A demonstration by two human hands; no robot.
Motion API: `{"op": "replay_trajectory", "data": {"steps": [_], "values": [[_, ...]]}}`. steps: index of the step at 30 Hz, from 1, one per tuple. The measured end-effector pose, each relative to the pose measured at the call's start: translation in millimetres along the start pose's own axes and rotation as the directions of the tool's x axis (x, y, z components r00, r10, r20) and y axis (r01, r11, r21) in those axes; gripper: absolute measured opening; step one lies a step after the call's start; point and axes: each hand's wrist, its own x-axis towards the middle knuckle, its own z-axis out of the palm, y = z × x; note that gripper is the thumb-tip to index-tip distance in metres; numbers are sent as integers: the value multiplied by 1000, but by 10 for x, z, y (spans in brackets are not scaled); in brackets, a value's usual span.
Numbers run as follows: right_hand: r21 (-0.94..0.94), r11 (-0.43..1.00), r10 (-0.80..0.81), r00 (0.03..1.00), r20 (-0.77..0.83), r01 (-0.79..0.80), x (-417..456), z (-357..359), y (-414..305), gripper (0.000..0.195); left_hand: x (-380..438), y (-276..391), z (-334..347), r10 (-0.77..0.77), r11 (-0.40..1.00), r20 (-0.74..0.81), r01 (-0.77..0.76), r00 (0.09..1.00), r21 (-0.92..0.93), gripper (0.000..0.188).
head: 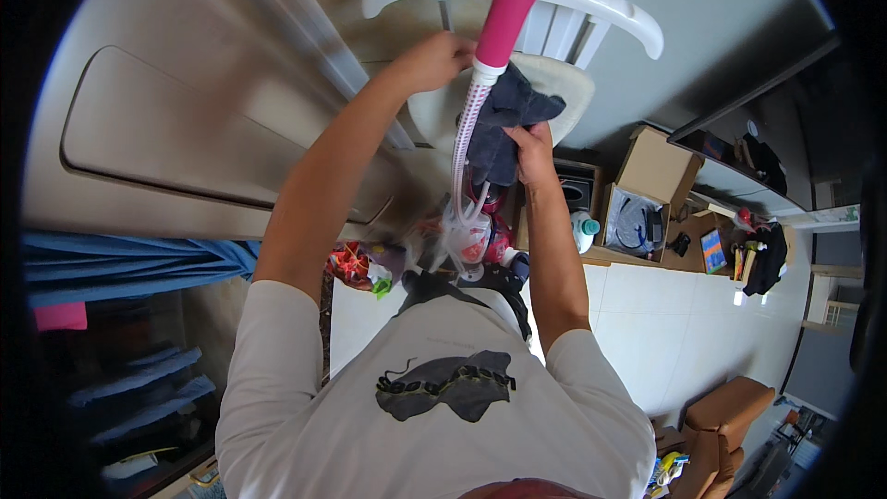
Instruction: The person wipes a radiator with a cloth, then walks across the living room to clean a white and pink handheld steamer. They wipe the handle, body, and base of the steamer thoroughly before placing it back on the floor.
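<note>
My right hand (535,152) is closed on the edge of a dark grey cloth item (500,132), bunched in front of a pale padded board (572,86). My left hand (438,62) is raised at the board's upper left, beside the pink steamer head (509,14); its fingertips are partly hidden behind the pink part, so I cannot tell whether they hold anything. From the pink part a ribbed steam hose (468,125) runs down in front of the cloth. A white garment-steamer hanger (624,10) spreads behind the steamer head.
Plastic bags (468,239) lie near my feet. To the right, a low wooden cabinet (682,260) bears an open cardboard box (627,222) and a bottle with a teal cap (587,229). A beige panelled door (173,97) fills the left; a blue curtain (138,267) hangs below it.
</note>
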Motion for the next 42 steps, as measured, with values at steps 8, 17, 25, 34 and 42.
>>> {"op": "replay_trajectory", "data": {"steps": [8,17,25,34,42], "values": [[329,944,65,993,-98,-29,254,288,663,50,66,-203,77,-103,995,-18,103,994,-15,24],[95,937,-221,782,-583,335,189,-298,1836,48,36,1,29,-54,999,-19,54,998,4,25],[734,653,525,586,-617,189,210,-1263,1551,29,-100,53,28,-59,998,-67,58,996,-8,27],[214,952,102,432,-896,220,-462,-384,696,34,-97,122,-5,-99,995,-54,99,994,3,28],[-493,816,-549,671,-499,301,78,481,46,55,-104,28,52,-3,999,-96,-1,995,-44,28]]}}
